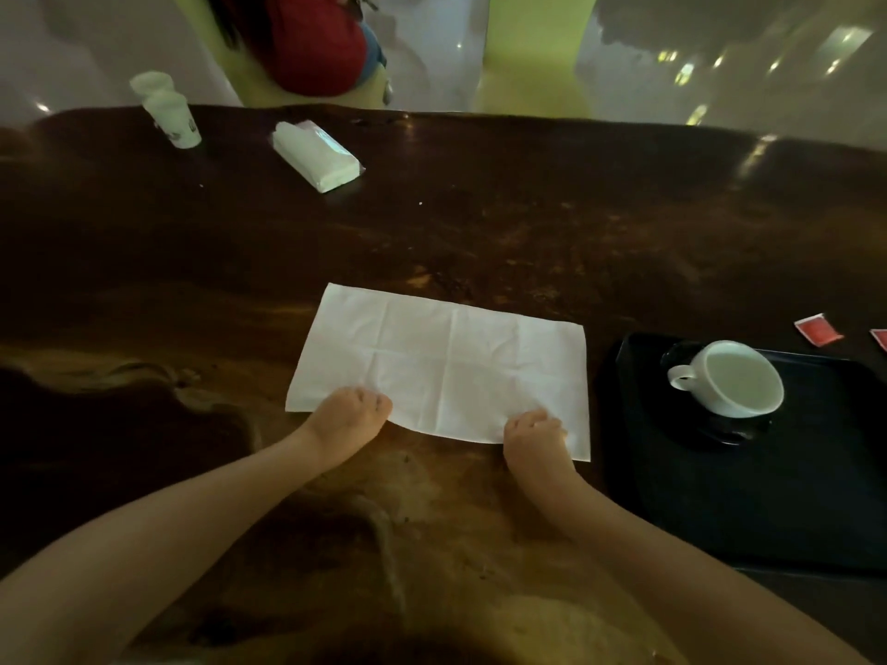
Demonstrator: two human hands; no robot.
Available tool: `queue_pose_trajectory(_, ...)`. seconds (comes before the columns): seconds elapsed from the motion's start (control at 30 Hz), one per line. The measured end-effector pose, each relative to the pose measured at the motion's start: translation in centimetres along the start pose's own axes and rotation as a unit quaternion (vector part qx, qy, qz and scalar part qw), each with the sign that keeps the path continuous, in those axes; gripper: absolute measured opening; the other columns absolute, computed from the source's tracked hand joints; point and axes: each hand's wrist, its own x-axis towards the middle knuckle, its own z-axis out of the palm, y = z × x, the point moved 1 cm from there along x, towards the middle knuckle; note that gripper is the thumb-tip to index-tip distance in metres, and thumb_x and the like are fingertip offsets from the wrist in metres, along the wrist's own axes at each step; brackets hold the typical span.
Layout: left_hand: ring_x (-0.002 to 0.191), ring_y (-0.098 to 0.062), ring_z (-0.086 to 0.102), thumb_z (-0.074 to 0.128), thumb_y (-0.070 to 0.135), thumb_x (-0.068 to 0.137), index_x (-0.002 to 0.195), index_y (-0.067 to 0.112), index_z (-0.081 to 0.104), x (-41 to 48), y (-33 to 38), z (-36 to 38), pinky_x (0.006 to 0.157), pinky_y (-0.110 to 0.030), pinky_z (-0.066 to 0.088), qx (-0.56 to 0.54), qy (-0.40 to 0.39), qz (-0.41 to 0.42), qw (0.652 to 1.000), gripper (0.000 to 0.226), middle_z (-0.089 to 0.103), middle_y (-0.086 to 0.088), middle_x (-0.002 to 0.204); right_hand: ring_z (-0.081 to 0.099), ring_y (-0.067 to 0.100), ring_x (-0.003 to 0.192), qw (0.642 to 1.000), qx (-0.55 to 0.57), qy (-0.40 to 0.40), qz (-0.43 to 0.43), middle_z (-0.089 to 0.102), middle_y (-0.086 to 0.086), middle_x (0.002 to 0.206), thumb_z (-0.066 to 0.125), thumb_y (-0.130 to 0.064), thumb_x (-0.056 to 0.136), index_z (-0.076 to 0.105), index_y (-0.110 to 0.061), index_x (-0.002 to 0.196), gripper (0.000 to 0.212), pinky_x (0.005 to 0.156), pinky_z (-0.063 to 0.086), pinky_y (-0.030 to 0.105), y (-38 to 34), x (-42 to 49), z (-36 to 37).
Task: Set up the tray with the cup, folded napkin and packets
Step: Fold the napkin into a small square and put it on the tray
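A white paper napkin (446,362) lies spread flat on the dark wooden table, creased from earlier folds. My left hand (353,407) pinches its near edge toward the left. My right hand (535,431) pinches the same edge near the right corner, and the paper lifts slightly between them. A black tray (749,511) sits to the right. On it a white cup (734,379) stands on a black saucer (720,431). Two red packets lie on the table beyond the tray, one (818,329) whole, the other (881,339) cut off by the frame.
A wrapped pack of tissues (317,156) and stacked white paper cups (168,110) stand at the far left of the table. A person in a red top (312,36) sits beyond the far edge.
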Motion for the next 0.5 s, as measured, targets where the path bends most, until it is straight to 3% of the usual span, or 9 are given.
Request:
queue_pose_trajectory(0.07,0.038,-0.016,0.054,0.089,0.011,0.047,0.069,0.007,0.067,-0.1,0.1,0.4,0.036,-0.022,0.044,-0.033,-0.023,-0.025,0.999,0.031,0.059,-0.007,0.051,0.067,0.041,0.087,1.0,-0.006,0.017,0.002,0.06,0.033,0.11,0.046,-0.003,0.088,0.05,0.007,0.12,0.033,0.071,0.057,0.041,0.3,-0.1,-0.6)
queue_pose_trajectory(0.13,0.044,-0.017,0.058,0.081,0.011,0.064,0.078,0.008,0.068,-0.3,-0.1,0.6,0.042,-0.024,0.047,-0.093,-0.03,-0.09,0.991,0.019,0.062,-0.006,0.056,0.067,0.03,0.071,0.997,0.064,0.01,0.047,0.066,0.02,0.092,0.062,-0.01,0.08,0.062,-0.003,0.101,0.022,0.058,0.056,0.033,0.8,-0.2,-0.7)
queue_pose_trajectory(0.23,0.065,-0.021,0.063,0.06,0.008,0.084,0.094,0.006,0.067,-0.5,-0.5,0.4,0.058,-0.028,0.051,-0.213,-0.009,-0.219,0.952,0.013,0.068,-0.009,0.076,0.057,0.027,0.052,0.981,0.184,0.032,0.061,0.06,0.015,0.07,0.072,-0.016,0.065,0.061,-0.006,0.077,0.02,0.044,0.046,0.03,0.6,0.4,0.4)
queue_pose_trajectory(0.3,0.073,-0.02,0.061,0.056,0.008,0.086,0.093,0.007,0.065,-0.7,-0.9,0.7,0.064,-0.027,0.049,-0.269,0.012,-0.251,0.93,0.011,0.067,-0.009,0.083,0.054,0.027,0.047,0.978,0.195,0.049,0.053,0.058,0.015,0.065,0.073,-0.017,0.061,0.06,-0.006,0.072,0.021,0.042,0.043,0.028,0.7,0.3,0.5)
queue_pose_trajectory(0.5,0.083,-0.018,0.055,0.054,0.009,0.086,0.097,0.01,0.062,-2.6,-3.1,2.4,0.073,-0.027,0.045,-0.258,0.01,-0.273,0.927,0.014,0.062,-0.006,0.096,0.058,0.016,0.082,0.96,0.259,0.095,0.047,0.06,0.002,0.096,0.053,-0.011,0.089,0.057,-0.015,0.097,0.01,0.068,0.051,0.024,4.2,0.0,1.0)
